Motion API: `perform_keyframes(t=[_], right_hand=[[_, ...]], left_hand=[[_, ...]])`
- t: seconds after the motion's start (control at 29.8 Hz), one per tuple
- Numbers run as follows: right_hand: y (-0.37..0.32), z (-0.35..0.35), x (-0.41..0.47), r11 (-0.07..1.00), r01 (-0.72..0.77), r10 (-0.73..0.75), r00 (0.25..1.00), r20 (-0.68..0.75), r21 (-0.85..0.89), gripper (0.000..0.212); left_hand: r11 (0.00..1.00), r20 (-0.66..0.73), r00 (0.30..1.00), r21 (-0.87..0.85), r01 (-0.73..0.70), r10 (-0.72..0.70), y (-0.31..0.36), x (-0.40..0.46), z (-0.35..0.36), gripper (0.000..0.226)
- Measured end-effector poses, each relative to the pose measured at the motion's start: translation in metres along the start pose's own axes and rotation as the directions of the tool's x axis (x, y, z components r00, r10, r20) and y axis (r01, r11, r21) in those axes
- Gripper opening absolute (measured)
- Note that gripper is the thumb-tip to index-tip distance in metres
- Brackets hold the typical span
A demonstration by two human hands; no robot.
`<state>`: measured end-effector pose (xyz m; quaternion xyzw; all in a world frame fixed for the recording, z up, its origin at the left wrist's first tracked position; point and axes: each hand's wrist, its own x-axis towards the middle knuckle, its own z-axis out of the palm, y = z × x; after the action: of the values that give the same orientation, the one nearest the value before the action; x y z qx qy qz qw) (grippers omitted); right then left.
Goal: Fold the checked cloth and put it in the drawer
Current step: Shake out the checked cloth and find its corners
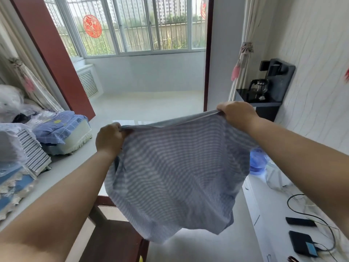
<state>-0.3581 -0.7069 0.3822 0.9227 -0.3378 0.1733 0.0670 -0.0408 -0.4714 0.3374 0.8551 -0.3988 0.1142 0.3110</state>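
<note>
The checked cloth [175, 176], blue-grey with fine pale lines, hangs spread out in the air in front of me. My left hand [108, 138] grips its upper left corner. My right hand [237, 113] grips its upper right corner, held a little higher and farther away. The top edge is stretched between the two hands and the rest drapes down over a dark wooden table [113, 237]. No drawer front can be told apart with certainty in this view.
A white cabinet [264, 201] on the right carries cables, a black phone [300, 221] and a dark device [302, 242]. A water dispenser with a glass kettle [259, 87] stands farther back. Bedding and stacked cushions [60, 127] fill the left. Pale floor leads toward the balcony window.
</note>
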Motion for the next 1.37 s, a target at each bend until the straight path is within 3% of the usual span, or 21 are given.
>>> perform_keyframes(t=[0.07, 0.13, 0.23, 0.3, 0.34, 0.37, 0.4, 0.47, 0.54, 0.6, 0.67, 0.77, 0.97, 1.04, 1.11, 1.21, 1.27, 1.37], right_hand=[[0.002, 0.003, -0.001, 1.0, -0.012, 0.01, 0.994, -0.107, -0.019, 0.015], [-0.001, 0.008, 0.0, 0.995, -0.092, 0.095, 0.99, -0.104, 0.027, 0.015], [0.005, 0.013, 0.004, 0.949, -0.29, 0.285, 0.957, 0.052, 0.126, 0.018], [0.016, 0.018, -0.005, 0.956, -0.277, 0.268, 0.958, 0.099, 0.096, 0.021], [0.024, 0.026, -0.01, 0.987, -0.155, 0.154, 0.988, 0.007, 0.032, 0.023], [0.032, 0.033, -0.018, 0.998, 0.049, -0.055, 0.989, -0.137, -0.046, 0.026], [0.037, 0.034, -0.027, 0.962, 0.248, -0.267, 0.938, -0.219, -0.111, 0.027], [0.035, 0.03, -0.039, 0.847, 0.515, -0.532, 0.826, -0.184, -0.134, 0.017], [0.02, 0.028, -0.045, 0.809, 0.587, -0.588, 0.802, -0.106, -0.041, 0.026], [0.0, 0.013, -0.046, 0.91, 0.366, -0.391, 0.914, 0.106, 0.195, 0.031], [0.012, 0.017, -0.032, 0.906, 0.08, -0.223, 0.925, 0.309, 0.415, 0.037], [0.05, 0.021, -0.014, 0.919, -0.09, -0.089, 0.901, 0.424, 0.383, 0.045], [0.094, 0.062, -0.031, 0.855, -0.232, 0.058, 0.931, 0.359, 0.464, 0.017], [0.098, 0.068, -0.033, 0.806, -0.283, 0.101, 0.931, 0.351, 0.519, 0.018], [0.09, 0.068, -0.03, 0.781, -0.304, 0.108, 0.926, 0.362, 0.546, 0.023], [0.062, 0.058, -0.02, 0.733, -0.307, 0.123, 0.937, 0.326, 0.607, 0.033], [0.042, 0.049, -0.012, 0.731, -0.305, 0.125, 0.939, 0.32, 0.611, 0.038], [0.006, 0.035, -0.001, 0.774, -0.211, 0.0, 0.943, 0.334, 0.597, 0.037]], left_hand=[[1.0, -0.032, 0.999, 0.017, -0.003, 0.004, 0.007, 0.002, -0.003, 0.035], [1.0, -0.048, 0.999, 0.014, -0.007, 0.007, 0.011, 0.007, -0.005, 0.035], [0.999, -0.08, 0.997, -0.033, 0.001, -0.004, 0.015, 0.012, -0.006, 0.034], [1.0, -0.08, 0.996, -0.012, -0.027, 0.026, 0.019, 0.012, -0.005, 0.035], [0.999, -0.077, 0.996, 0.021, -0.048, 0.05, 0.019, 0.011, -0.006, 0.035], [0.996, -0.074, 0.995, 0.067, -0.064, 0.069, 0.018, 0.013, -0.007, 0.035], [0.991, -0.065, 0.995, 0.116, -0.064, 0.072, 0.016, 0.014, -0.009, 0.035], [0.981, -0.007, 1.0, 0.194, -0.019, 0.021, 0.013, 0.019, -0.009, 0.033], [0.97, 0.063, 0.994, 0.23, 0.074, -0.091, 0.014, 0.021, -0.005, 0.024], [0.961, 0.078, 0.98, 0.224, 0.163, -0.185, 0.022, 0.019, 0.003, 0.015], [0.951, 0.078, 0.962, 0.192, 0.244, -0.262, 0.029, 0.016, 0.009, 0.011], [0.947, 0.125, 0.944, 0.145, 0.288, -0.306, 0.036, 0.012, 0.019, 0.013], [0.937, 0.434, 0.868, -0.127, 0.325, -0.242, 0.056, -0.004, 0.023, 0.046], [0.907, 0.523, 0.823, -0.199, 0.371, -0.221, 0.061, -0.01, 0.022, 0.03], [0.877, 0.493, 0.839, -0.268, 0.398, -0.23, 0.071, -0.01, 0.029, 0.01], [0.874, 0.397, 0.878, -0.284, 0.395, -0.268, 0.097, -0.008, 0.042, 0.038], [0.936, 0.321, 0.924, -0.209, 0.283, -0.208, 0.124, -0.011, 0.047, 0.048], [0.988, 0.361, 0.928, -0.149, -0.044, 0.095, 0.179, -0.028, 0.048, 0.08]])
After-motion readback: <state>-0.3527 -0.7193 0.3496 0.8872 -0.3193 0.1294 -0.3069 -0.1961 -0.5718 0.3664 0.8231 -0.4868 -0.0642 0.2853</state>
